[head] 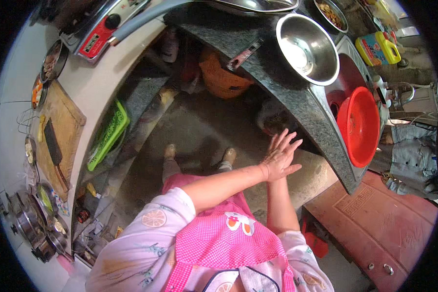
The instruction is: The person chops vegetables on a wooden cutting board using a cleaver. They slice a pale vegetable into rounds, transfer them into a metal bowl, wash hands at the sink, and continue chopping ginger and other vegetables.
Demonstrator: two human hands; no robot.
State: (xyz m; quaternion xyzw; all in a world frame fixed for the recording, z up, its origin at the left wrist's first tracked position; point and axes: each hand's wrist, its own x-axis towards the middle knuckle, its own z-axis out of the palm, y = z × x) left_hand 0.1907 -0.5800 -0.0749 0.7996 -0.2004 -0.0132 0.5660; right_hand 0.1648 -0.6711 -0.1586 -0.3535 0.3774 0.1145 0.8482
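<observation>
My left hand (281, 156) reaches across my body, back upward, fingers spread and thumb out to the side. Nothing is held in it. It lies over my right wrist, and whether it presses on the skin cannot be told. Only the forearm of my right arm shows clearly; the right hand is mostly hidden beneath the left. Both hands are in the air near the edge of a dark granite counter (295, 106). Beyond them on that counter are a steel basin (306, 51) and a red plastic basin (358, 126) resting over the sink (350, 73).
At left, a cleaver (53, 142) lies on a wooden cutting board (71, 120). A red-fronted gas stove (95, 42) stands behind it. A pan handle (245, 54) juts over the counter edge. Below are a green plastic basket (111, 135) and a reddish cabinet (379, 219).
</observation>
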